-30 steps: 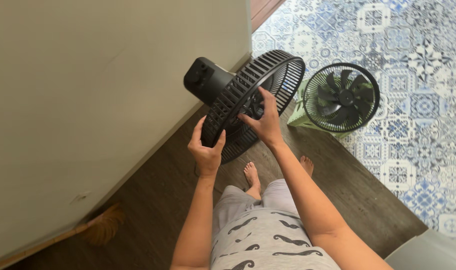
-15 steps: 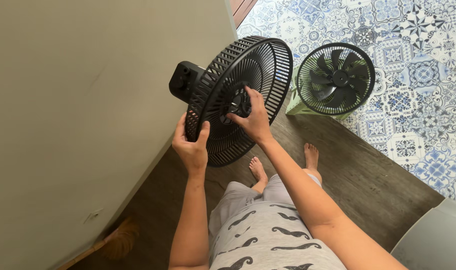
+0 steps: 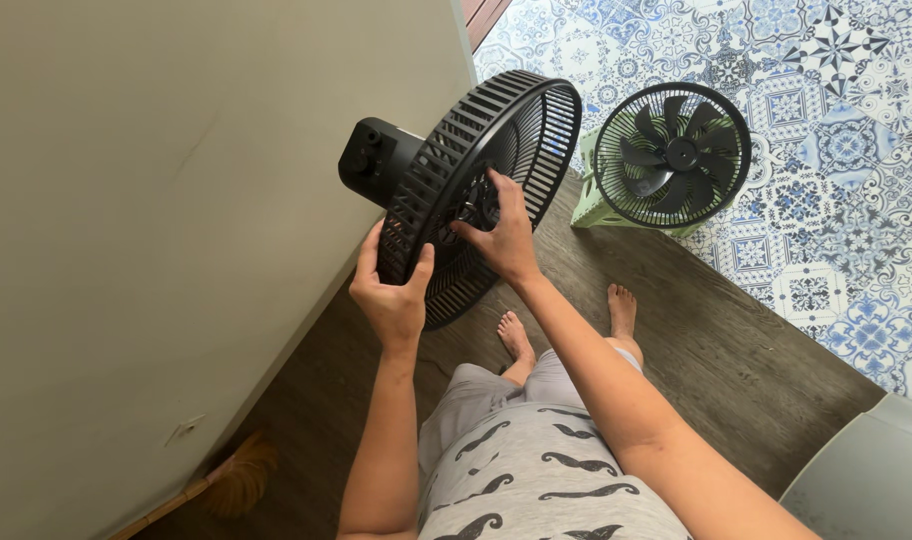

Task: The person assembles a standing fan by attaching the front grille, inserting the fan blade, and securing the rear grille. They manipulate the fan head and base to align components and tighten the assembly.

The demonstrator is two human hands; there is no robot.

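Note:
A black fan (image 3: 446, 170) with a round slatted guard and a boxy motor housing is held up in front of a beige wall. My left hand (image 3: 391, 290) grips the guard's lower left rim, thumb on the front. My right hand (image 3: 501, 235) reaches into the open guard, fingers closed around the hub at its centre. The hub itself is mostly hidden by my fingers.
A small green fan (image 3: 671, 155) with black blades stands on the floor to the right. The beige wall (image 3: 176, 220) fills the left. Dark wood planks (image 3: 716, 350) meet blue patterned tiles (image 3: 846, 180). A brush (image 3: 241, 470) lies by the wall; a grey object (image 3: 866, 480) sits bottom right.
The black fan has tilted so its guard faces more sideways. My left hand slid slightly along the rim, and my right hand stayed at the hub.

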